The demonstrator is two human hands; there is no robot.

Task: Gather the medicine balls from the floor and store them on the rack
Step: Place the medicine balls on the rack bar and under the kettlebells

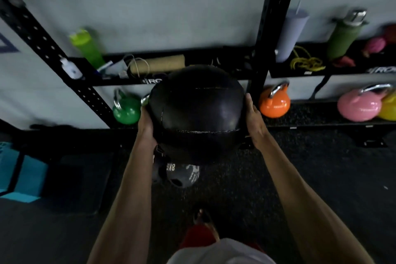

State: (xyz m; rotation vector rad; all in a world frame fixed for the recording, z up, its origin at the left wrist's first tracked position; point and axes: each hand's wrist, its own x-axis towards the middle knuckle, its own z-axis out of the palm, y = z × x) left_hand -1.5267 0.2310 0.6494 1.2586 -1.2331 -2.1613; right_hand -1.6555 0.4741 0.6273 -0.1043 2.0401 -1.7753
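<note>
Flanking medicine ball [197,113] beside rack post [272,28]: left hand [146,123], right hand [254,120].

A pale grey wall [150,17] runs across the back, dimly lit. Against it stands a black steel rack [276,28] with hole-punched uprights and a shelf [203,55]. The shelf holds a lime bottle [87,47], a cork-coloured roller [158,63], a lilac tumbler [291,34], a yellow rope [306,63] and a dark green bottle [345,36]. Below it, green [126,111], orange [274,103], pink [360,107] and yellow [389,107] kettlebells line the wall's foot. The floor [321,167] is dark speckled rubber, with a dark mat [81,182] and a turquoise box [21,169] at the left.
</note>
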